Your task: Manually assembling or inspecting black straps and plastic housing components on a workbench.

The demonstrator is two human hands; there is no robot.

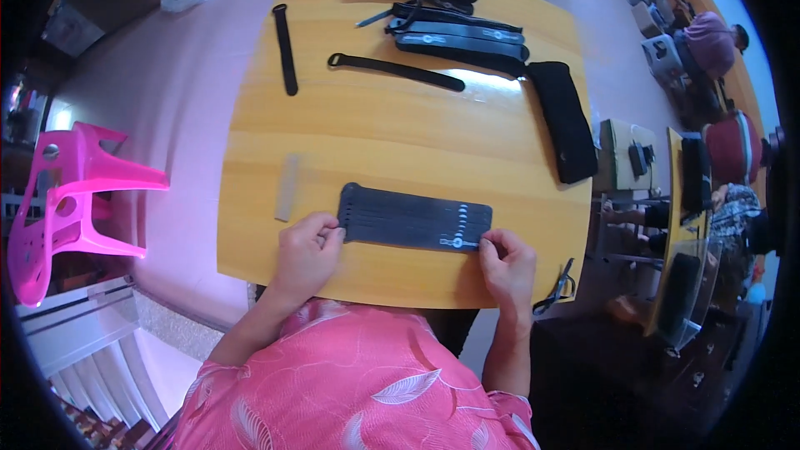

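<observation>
Several black straps (400,218) lie side by side on the wooden table in front of me, forming a flat rectangle. White printed marks run across their right ends. My left hand (307,252) pinches the near left corner with thumb and forefinger. At the near right corner, my right hand (508,265) is closed in a pinch on the strap ends. Just beyond my left hand lies a thin, flat grey strip (287,187). A dark looped item (557,290), its kind unclear, rests at the table's near right corner.
Two loose black straps, one upright (285,48) and one slanted (398,72), lie farther up the table (350,129). Bundled straps (458,37) sit beyond them, and a long black piece (565,121) lies along the right edge. A pink stool (92,187) stands left. Other people sit right.
</observation>
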